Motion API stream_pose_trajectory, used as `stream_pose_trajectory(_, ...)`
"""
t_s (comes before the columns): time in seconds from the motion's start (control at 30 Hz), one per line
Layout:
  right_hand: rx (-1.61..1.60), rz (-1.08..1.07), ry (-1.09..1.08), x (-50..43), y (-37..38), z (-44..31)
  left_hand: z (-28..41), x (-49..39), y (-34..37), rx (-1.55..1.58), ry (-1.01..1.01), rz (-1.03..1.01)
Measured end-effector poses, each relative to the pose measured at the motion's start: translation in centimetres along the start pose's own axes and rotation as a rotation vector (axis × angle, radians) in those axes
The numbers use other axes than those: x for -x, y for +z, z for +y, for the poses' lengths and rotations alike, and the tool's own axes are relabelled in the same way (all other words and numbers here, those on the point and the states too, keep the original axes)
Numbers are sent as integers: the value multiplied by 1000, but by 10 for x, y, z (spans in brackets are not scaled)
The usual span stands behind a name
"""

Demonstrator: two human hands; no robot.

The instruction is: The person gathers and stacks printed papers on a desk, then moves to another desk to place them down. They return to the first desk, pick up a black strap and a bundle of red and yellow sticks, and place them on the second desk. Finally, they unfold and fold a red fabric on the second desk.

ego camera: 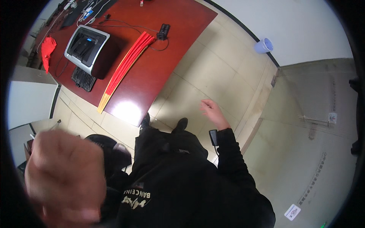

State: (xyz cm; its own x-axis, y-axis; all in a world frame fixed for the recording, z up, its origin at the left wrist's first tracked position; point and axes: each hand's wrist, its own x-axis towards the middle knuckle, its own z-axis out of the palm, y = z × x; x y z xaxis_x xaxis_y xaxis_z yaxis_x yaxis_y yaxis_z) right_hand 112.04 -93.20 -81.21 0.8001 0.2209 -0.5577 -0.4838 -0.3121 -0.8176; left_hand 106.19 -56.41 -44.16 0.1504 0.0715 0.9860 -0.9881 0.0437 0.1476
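Note:
My left hand is large and blurred close to the camera at the lower left, its fingers curled into a fist; nothing held shows, though its inner side is hidden. My right hand hangs over the tiled floor with loosely bent fingers and holds nothing visible. A small black device with a cable sits at the right sleeve cuff. On the reddish wooden desk lies a long folded bundle of red pleated material with yellow ends, resembling a folded fan. A silver-and-black printer stands left of it.
A black device with cables lies beyond the bundle, and red cloth at the desk's left edge. A blue wastebasket stands by the wall. Large sheet-like panels bearing writing are on the right. A black rounded object is beside my legs.

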Motion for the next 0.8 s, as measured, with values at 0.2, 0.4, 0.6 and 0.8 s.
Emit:
stream_pose_trajectory(0.2, -23, 31, 125, -11, -97, 25, -123, 91, 28, -539, -1002, -59)
stream_pose_trajectory(0.4, -75, 0, 184, -66, -147, 29, -243, 268, -29, -915, -1498, -328)
stream_pose_trajectory(0.6, -55, 31, 204, -157, -187, -9, -377, 367, -61, -1009, -1570, -100)
stream_pose_trajectory(0.8, -60, 107, 268, -256, -233, -75, -475, 384, -58, -1236, -1517, 21)
